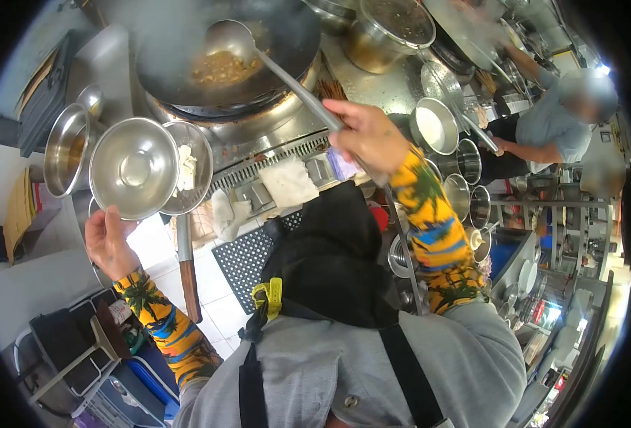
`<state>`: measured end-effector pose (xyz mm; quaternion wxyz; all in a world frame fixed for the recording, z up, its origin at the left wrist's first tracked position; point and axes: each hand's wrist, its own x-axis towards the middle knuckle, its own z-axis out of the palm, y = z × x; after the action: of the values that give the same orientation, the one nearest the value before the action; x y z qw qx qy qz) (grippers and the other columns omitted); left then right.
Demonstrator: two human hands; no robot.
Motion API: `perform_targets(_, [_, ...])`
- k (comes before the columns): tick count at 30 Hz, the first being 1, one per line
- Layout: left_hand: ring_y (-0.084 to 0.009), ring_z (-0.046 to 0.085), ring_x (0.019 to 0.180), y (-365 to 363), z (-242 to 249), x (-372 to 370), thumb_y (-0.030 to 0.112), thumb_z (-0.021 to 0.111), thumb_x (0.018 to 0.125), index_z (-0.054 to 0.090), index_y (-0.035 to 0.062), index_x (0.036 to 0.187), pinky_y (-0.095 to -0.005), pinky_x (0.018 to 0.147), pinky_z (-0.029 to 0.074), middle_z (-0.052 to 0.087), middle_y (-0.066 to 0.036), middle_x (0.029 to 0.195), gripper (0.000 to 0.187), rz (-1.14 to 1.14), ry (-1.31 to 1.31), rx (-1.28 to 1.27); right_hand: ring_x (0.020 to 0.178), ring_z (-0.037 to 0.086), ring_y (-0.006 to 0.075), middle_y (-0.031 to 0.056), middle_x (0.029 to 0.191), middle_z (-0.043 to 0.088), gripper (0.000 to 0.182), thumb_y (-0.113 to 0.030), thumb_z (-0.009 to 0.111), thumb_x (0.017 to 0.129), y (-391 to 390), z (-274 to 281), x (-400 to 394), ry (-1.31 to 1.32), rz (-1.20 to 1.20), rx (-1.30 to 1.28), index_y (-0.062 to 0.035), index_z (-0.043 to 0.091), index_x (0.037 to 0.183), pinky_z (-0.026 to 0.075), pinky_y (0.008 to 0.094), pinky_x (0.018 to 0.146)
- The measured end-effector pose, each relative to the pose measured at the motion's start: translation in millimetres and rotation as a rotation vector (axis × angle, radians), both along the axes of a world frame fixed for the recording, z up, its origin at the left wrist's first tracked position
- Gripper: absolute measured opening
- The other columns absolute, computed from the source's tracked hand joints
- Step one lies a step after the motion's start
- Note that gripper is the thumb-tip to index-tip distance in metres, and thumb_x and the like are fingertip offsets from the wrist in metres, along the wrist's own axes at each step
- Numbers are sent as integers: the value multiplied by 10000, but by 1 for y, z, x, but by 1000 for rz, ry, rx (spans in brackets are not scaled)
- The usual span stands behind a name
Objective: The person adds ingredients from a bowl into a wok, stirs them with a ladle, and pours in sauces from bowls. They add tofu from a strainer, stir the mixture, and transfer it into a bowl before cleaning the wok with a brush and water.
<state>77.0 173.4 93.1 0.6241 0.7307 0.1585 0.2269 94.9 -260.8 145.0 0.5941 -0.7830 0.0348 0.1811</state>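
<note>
My left hand [110,242] pinches the lower rim of a round steel bowl [134,167], whose shiny inside faces me and shows no food. My right hand [372,141] is wrapped round the handle of a long steel ladle [287,76]. The ladle's bowl end rests low inside a dark wok [290,32], right by brown, chunky food [223,69] in sauce. Steam blurs the wok's left part. Partly behind the steel bowl lies a wooden-handled strainer [203,160] with pale pieces [186,169] in it.
A large steel pot [380,57] stands right of the wok. Folded cloths [287,182] lie along the stove's front edge. Several steel bowls [435,128] stand at my right, where another person [554,121] holds a long handle. A deep bowl [67,151] is at far left.
</note>
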Motion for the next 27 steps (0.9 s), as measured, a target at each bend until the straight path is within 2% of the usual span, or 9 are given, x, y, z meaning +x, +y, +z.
perform_targets(4, [-87,552,597,17,-3,-14,153,673,888,593,-29,928,-230,550,529,587,-39,723,202,60,40,-19,594,523,68,47,833,609,655,-12,616,838,-7,22,-20,42,-21,177,8,365,1443,415,219,503])
perform_targets(7, [-89,548,599,19,-3,-16,165,676,884,593,-28,921,-229,548,520,579,-37,717,213,40,46,-39,585,524,61,47,839,617,655,-18,616,842,-19,33,18,201,-7,90,-14,367,1448,414,219,463])
perform_targets(13, [-77,536,585,5,15,-17,148,677,883,583,-22,937,-224,530,506,574,-33,712,202,54,7,-27,556,533,72,31,768,580,686,-14,603,842,17,-38,73,-77,42,-65,10,317,1465,418,230,453])
perform_targets(14, [-75,536,587,9,18,-19,146,678,882,581,-19,936,-224,529,506,574,-32,718,198,65,8,-32,556,530,76,35,761,572,690,-5,596,839,15,-58,71,-52,45,46,20,309,1466,421,233,467])
perform_targets(17, [-69,535,587,19,18,-26,140,676,883,577,-9,926,-223,525,506,574,-29,724,184,68,9,-35,574,568,98,76,748,624,666,-107,655,771,-9,-9,42,58,47,154,9,440,1391,467,277,526])
perform_targets(20, [-80,542,570,9,9,-21,145,664,886,585,2,904,-217,506,487,577,-35,709,165,-18,34,6,571,586,132,94,758,626,604,11,586,794,-34,-32,53,-179,17,-124,46,436,1378,477,287,527])
perform_targets(22, [-92,548,560,-11,6,-16,149,664,882,585,-2,889,-224,497,479,579,-45,699,170,-128,115,94,589,615,206,150,778,658,558,4,556,766,-28,-69,63,-703,19,-730,43,499,1320,489,346,554])
perform_targets(23, [-97,552,555,-28,5,-8,151,664,879,585,-3,881,-228,493,475,580,-49,694,173,-214,138,130,607,603,279,170,708,617,400,-83,583,763,-26,-97,69,-789,-49,-645,16,612,1149,483,372,578])
perform_targets(27, [-115,547,498,-94,-20,-3,133,638,869,561,-15,835,-258,463,462,576,-69,669,171,-432,175,131,648,614,286,145,723,614,350,-134,602,735,5,-113,49,-778,-115,-594,-19,623,1065,488,388,598])
